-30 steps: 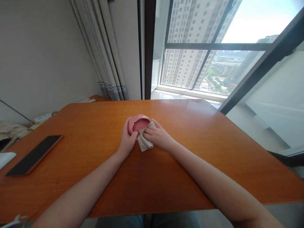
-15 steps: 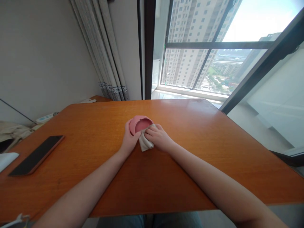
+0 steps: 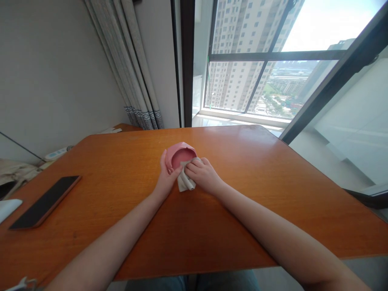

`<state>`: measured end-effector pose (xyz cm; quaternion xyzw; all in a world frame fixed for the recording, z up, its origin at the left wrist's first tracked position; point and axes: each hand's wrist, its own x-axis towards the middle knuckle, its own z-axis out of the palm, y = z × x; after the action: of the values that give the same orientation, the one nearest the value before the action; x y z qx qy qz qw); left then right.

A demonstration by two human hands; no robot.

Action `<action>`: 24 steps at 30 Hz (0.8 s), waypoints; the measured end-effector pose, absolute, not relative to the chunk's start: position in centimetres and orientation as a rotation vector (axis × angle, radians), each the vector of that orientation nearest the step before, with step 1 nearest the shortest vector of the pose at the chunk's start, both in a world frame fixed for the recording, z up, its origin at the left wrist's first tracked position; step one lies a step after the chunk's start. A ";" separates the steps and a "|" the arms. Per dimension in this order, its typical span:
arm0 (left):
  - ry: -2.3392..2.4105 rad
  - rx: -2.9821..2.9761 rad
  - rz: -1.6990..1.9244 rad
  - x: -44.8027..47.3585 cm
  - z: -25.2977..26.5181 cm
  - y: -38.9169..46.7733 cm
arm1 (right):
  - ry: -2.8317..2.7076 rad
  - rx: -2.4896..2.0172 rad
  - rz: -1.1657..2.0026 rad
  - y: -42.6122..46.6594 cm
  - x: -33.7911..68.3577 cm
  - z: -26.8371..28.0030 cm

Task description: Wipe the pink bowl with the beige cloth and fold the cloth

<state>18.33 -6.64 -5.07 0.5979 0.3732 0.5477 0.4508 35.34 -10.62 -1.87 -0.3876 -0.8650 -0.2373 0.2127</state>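
Note:
A pink rounded container (image 3: 178,148) with a wide round opening is held tilted over the middle of the table, its opening facing me. My left hand (image 3: 166,173) grips its left side, thumb near the lower rim. My right hand (image 3: 201,173) is closed on a pale grey cloth (image 3: 185,182), pressed against the lower right rim. A fold of the cloth hangs down below the fingers. Part of the rim is hidden behind the cloth and fingers. What exactly the pink container is cannot be made out.
The wooden table (image 3: 121,161) spreads out around my hands. A long flat black board with a reddish edge (image 3: 45,202) lies at the left, beside a white object (image 3: 9,208). A power strip (image 3: 57,153) is past the left edge. Curtain and window stand behind.
The pink container has tipped so that more of its outer top shows and its opening faces me more. The right hand and cloth stay at its rim.

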 end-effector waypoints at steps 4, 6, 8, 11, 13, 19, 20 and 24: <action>0.945 1.531 1.344 18.2 -4.9 -6.7 | -2.379 -1.089 -0.670 -10.7 35.0 -1.9; 0.983 1.589 1.357 18.0 -4.4 -6.6 | -2.436 -1.037 -0.676 -10.5 35.6 -1.5; 1.005 1.643 1.349 17.8 -4.0 -6.4 | -2.523 -0.952 -0.688 -10.1 36.4 -0.9; 1.016 1.704 1.317 17.7 -3.5 -6.4 | -2.581 -0.908 -0.694 -9.7 37.3 -0.6; 1.043 1.693 1.306 17.9 -3.3 -6.7 | -2.570 -0.933 -0.693 -9.7 37.3 -0.9; 0.941 1.509 1.346 18.7 -4.1 -7.7 | -2.445 -1.009 -0.693 -10.1 35.8 -1.6; 0.941 1.515 1.366 18.7 -4.2 -7.7 | -2.443 -0.995 -0.694 -10.1 35.8 -1.5; 1.001 1.661 1.412 18.2 -3.8 -7.3 | -2.515 -0.857 -0.736 -9.5 36.9 -1.1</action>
<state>18.17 -7.28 -3.77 0.6451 0.3889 0.5486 0.3628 36.94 -9.52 -1.06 -0.3050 -0.8954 -0.2622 0.1911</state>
